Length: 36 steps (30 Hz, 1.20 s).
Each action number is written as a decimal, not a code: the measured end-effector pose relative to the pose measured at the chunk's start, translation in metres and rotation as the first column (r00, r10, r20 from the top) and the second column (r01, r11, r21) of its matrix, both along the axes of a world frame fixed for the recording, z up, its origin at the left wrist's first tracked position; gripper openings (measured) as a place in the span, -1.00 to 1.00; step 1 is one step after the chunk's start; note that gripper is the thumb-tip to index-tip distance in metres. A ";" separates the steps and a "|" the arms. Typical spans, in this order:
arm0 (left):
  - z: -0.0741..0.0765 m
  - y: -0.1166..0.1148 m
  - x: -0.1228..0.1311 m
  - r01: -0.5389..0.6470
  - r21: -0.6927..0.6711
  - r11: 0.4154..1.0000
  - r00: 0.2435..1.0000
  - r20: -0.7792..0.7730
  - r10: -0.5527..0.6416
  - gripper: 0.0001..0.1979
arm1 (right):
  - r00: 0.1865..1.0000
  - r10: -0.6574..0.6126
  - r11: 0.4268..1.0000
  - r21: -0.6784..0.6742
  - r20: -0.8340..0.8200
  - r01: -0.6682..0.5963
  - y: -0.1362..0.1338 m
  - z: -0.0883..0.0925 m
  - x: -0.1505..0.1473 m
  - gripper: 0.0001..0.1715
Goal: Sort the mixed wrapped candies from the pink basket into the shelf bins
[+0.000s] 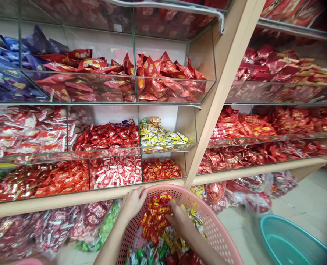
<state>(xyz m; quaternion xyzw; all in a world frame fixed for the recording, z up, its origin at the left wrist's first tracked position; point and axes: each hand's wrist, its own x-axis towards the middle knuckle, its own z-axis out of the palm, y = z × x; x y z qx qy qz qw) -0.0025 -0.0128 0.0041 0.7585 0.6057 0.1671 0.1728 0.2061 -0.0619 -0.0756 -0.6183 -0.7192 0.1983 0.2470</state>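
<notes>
Left hand (132, 204), right hand (180, 217), both curled

The fingers (177, 212) rest among wrapped candies (153, 221) in a plastic basket (218, 228); glass display bins (163, 104) stand ahead, a basin (290, 224) to their right.

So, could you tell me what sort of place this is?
Probably a bulk sweet shop: clear bins on wooden shelves hold sorted wrapped packets, bagged stock sits below, and a pink plastic basket of mixed packets sits under the left hand and right hand.

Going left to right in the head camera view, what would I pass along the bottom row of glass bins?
Orange-red packets → red-and-white packets → red-and-yellow packets → wooden upright → red foil packets
</notes>
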 end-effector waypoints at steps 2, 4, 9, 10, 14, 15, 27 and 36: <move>0.001 0.000 0.000 -0.003 -0.004 1.000 1.000 -0.002 0.003 -0.61 | 1.000 0.000 1.000 0.022 0.031 -0.001 0.000 0.001 -0.001 -0.67; 0.002 -0.001 0.001 -0.009 -0.015 1.000 1.000 -0.005 0.009 -0.61 | 0.997 -0.004 1.000 0.019 0.078 0.002 0.000 0.002 -0.003 -0.69; 0.004 -0.002 0.002 -0.012 -0.028 1.000 1.000 -0.008 0.012 -0.59 | 0.985 -0.004 1.000 -0.024 0.171 0.008 0.000 0.006 -0.005 -0.75; 0.004 -0.002 0.002 -0.013 -0.027 1.000 1.000 -0.009 0.012 -0.59 | 0.983 -0.003 1.000 -0.023 0.186 0.007 0.000 0.007 -0.005 -0.74; 0.001 -0.001 0.001 -0.008 -0.014 1.000 1.000 -0.007 0.008 -0.59 | 0.973 0.012 0.999 -0.042 0.231 -0.002 0.000 0.012 -0.006 -0.71; 0.001 -0.001 0.001 -0.003 -0.006 1.000 1.000 -0.007 0.003 -0.59 | 0.972 0.017 0.999 -0.050 0.234 -0.005 -0.001 0.014 -0.007 -0.71; -0.003 0.001 -0.002 -0.002 0.015 1.000 1.000 -0.019 0.002 -0.59 | 0.972 -0.074 0.997 0.000 0.221 0.076 0.010 0.048 0.005 -0.72; -0.006 0.002 -0.004 0.006 0.025 1.000 1.000 -0.003 -0.006 -0.59 | 0.855 -0.276 0.961 0.148 0.439 0.234 0.057 0.122 0.025 -0.70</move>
